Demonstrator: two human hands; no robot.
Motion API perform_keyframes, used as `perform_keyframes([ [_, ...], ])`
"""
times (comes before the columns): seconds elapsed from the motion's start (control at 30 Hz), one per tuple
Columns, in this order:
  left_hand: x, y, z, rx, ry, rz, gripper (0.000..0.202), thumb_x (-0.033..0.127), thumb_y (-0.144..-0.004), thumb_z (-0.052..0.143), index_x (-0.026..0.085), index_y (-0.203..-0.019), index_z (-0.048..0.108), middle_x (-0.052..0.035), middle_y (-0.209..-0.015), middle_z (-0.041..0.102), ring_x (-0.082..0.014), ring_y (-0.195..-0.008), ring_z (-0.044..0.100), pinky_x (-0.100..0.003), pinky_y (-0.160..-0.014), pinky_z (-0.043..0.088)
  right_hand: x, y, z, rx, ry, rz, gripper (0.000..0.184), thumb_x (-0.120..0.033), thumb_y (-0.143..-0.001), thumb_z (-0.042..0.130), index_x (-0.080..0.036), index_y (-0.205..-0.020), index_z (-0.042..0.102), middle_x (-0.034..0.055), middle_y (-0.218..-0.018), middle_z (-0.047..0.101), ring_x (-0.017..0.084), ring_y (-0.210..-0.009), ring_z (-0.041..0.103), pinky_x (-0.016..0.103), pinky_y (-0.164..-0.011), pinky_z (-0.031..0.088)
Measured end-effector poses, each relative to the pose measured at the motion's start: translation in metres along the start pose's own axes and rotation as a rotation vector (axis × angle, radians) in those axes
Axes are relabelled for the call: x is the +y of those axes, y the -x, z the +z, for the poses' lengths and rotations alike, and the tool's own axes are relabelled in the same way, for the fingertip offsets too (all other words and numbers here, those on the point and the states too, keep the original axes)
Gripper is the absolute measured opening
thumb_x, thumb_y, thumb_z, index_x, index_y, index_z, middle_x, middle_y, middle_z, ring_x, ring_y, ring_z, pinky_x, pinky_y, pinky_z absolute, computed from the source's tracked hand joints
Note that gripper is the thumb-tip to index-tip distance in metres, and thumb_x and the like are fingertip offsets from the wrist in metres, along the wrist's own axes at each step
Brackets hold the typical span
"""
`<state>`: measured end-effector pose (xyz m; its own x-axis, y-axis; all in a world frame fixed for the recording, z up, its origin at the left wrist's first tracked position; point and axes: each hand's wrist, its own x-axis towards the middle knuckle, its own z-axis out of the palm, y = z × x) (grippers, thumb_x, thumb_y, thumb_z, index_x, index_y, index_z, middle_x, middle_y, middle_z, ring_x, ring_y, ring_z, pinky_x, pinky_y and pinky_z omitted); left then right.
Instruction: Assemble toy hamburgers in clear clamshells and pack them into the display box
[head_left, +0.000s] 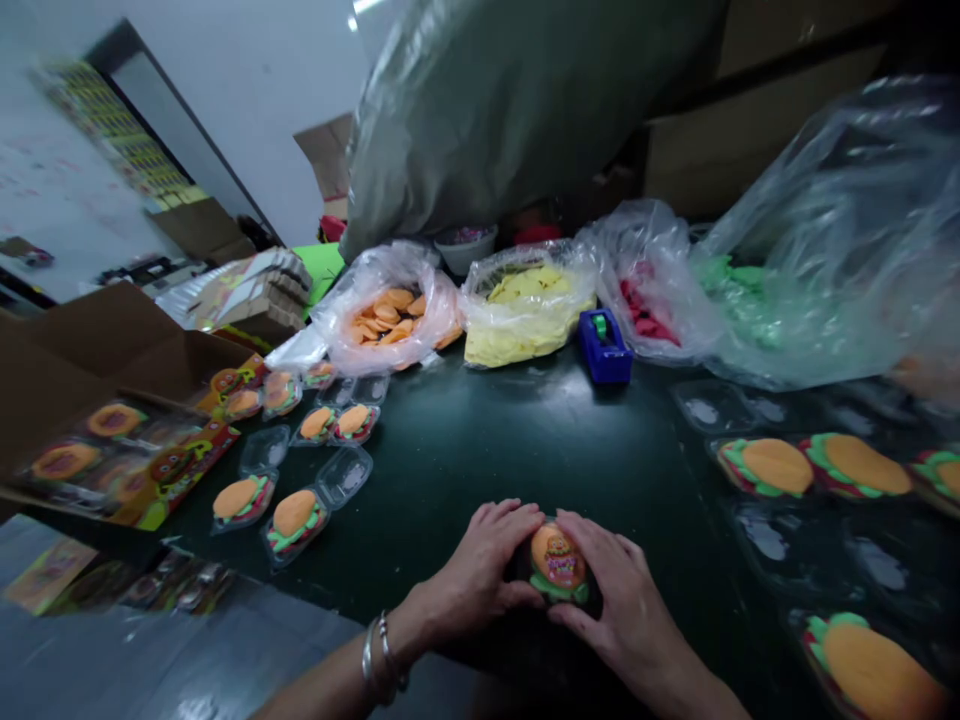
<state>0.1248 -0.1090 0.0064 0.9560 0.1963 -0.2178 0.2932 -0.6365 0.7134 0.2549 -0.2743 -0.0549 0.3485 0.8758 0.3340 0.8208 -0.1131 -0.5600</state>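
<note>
Near the front edge of the dark table, a burger-shaped piece in a clear clamshell case (pixel 559 560) sits between my two hands. Its orange bun shows a printed label, with green below. My left hand (pixel 499 555), with bracelets at the wrist, curls round the case's left side. Round the right side wraps my right hand (pixel 611 575), fingers at the top and thumb at the bottom. The lid looks closed. To the left, an open clamshell (pixel 345 478) has its burger (pixel 295 515) lying in the lower half. More burgers (pixel 772 466) lie in open cases at the right.
Plastic bags of orange pieces (pixel 386 315), yellow sheets (pixel 525 310), red pieces (pixel 645 305) and green pieces (pixel 742 285) line the back. A blue tape dispenser (pixel 604 348) stands before them. At left is a cardboard carton (pixel 127 340) with a display box (pixel 180 470) of burgers.
</note>
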Motion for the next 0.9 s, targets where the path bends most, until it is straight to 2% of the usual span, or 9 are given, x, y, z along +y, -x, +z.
perform_keyframes([
  [0.1, 0.005, -0.001, -0.005, 0.047, 0.177, -0.037, 0.086, 0.031, -0.063, 0.081, 0.021, -0.139, 0.043, -0.0146, -0.150, 0.035, -0.0315, -0.139, 0.028, -0.050, -0.113, 0.022, -0.001, 0.008, 0.007, 0.098, 0.001, -0.072, 0.075, -0.016, -0.073, 0.064, -0.018, -0.139, 0.030, 0.0162, -0.133, 0.055, 0.031, -0.119, 0.053, 0.051, -0.093, 0.048],
  [0.17, 0.010, -0.004, -0.007, 0.147, 0.334, -0.113, 0.073, 0.033, -0.070, 0.074, 0.018, -0.136, 0.047, -0.0154, -0.143, 0.045, -0.0287, -0.129, 0.043, -0.044, -0.107, 0.034, -0.004, 0.014, 0.010, 0.154, -0.002, -0.125, 0.066, -0.012, -0.078, 0.058, -0.017, -0.139, 0.033, 0.0163, -0.134, 0.053, 0.030, -0.121, 0.051, 0.050, -0.094, 0.049],
  [0.27, 0.016, -0.010, -0.006, 0.178, 0.543, -0.231, 0.038, 0.035, -0.077, 0.064, 0.013, -0.108, 0.065, -0.0095, -0.100, 0.067, -0.0193, -0.087, 0.060, -0.031, -0.078, 0.047, -0.010, 0.021, 0.012, 0.214, -0.008, -0.148, 0.057, -0.010, -0.084, 0.052, -0.016, -0.138, 0.036, 0.0160, -0.135, 0.053, 0.029, -0.123, 0.048, 0.051, -0.097, 0.048],
  [0.33, 0.018, -0.013, -0.001, 0.140, 0.657, -0.284, 0.030, 0.036, -0.072, 0.069, 0.012, -0.090, 0.068, -0.0034, -0.078, 0.065, -0.0127, -0.065, 0.054, -0.025, -0.062, 0.042, -0.012, 0.023, 0.011, 0.223, -0.012, -0.139, 0.054, -0.011, -0.086, 0.052, -0.016, -0.138, 0.037, 0.0165, -0.134, 0.053, 0.030, -0.122, 0.047, 0.052, -0.097, 0.048],
  [0.4, 0.019, -0.015, 0.006, 0.176, 0.777, -0.335, 0.028, 0.036, -0.068, 0.072, 0.012, -0.082, 0.068, -0.0003, -0.070, 0.061, -0.0091, -0.057, 0.047, -0.023, -0.056, 0.036, -0.012, 0.023, 0.010, 0.218, -0.020, -0.138, 0.053, -0.011, -0.086, 0.053, -0.015, -0.137, 0.038, 0.0170, -0.134, 0.052, 0.030, -0.123, 0.046, 0.053, -0.097, 0.048],
  [0.63, 0.018, -0.021, 0.031, 0.421, 1.005, -0.343, 0.024, 0.034, -0.066, 0.074, 0.012, -0.070, 0.064, 0.0003, -0.064, 0.059, -0.0095, -0.059, 0.047, -0.022, -0.059, 0.037, -0.012, 0.020, 0.009, 0.219, -0.094, -0.073, 0.059, -0.007, -0.083, 0.053, -0.018, -0.138, 0.036, 0.0152, -0.135, 0.051, 0.030, -0.123, 0.047, 0.053, -0.099, 0.047],
  [0.73, 0.013, -0.019, 0.040, 0.467, 1.015, -0.323, 0.024, 0.035, -0.068, 0.074, 0.012, -0.070, 0.064, 0.0006, -0.064, 0.058, -0.0097, -0.060, 0.047, -0.022, -0.060, 0.037, -0.013, 0.021, -0.002, 0.141, -0.160, -0.053, 0.061, -0.011, -0.081, 0.056, -0.020, -0.139, 0.036, 0.0133, -0.138, 0.049, 0.028, -0.126, 0.046, 0.050, -0.102, 0.045],
  [0.83, 0.011, -0.009, 0.051, 0.467, 1.082, -0.301, 0.024, 0.035, -0.070, 0.075, 0.013, -0.070, 0.066, 0.0022, -0.064, 0.054, -0.0089, -0.060, 0.046, -0.021, -0.060, 0.036, -0.017, 0.029, -0.021, 0.120, -0.236, 0.091, 0.059, -0.026, -0.084, 0.058, -0.019, -0.138, 0.035, 0.0142, -0.141, 0.046, 0.026, -0.124, 0.050, 0.039, -0.095, 0.051],
  [0.9, 0.014, 0.001, 0.056, 0.462, 1.138, -0.284, 0.024, 0.036, -0.069, 0.076, 0.014, -0.069, 0.068, 0.0024, -0.066, 0.052, -0.0087, -0.062, 0.046, -0.020, -0.060, 0.036, -0.022, 0.034, -0.034, 0.163, -0.285, 0.242, 0.040, -0.031, -0.090, 0.051, -0.020, -0.127, 0.045, 0.0117, -0.125, 0.058, 0.021, -0.106, 0.061, 0.029, -0.081, 0.055],
])
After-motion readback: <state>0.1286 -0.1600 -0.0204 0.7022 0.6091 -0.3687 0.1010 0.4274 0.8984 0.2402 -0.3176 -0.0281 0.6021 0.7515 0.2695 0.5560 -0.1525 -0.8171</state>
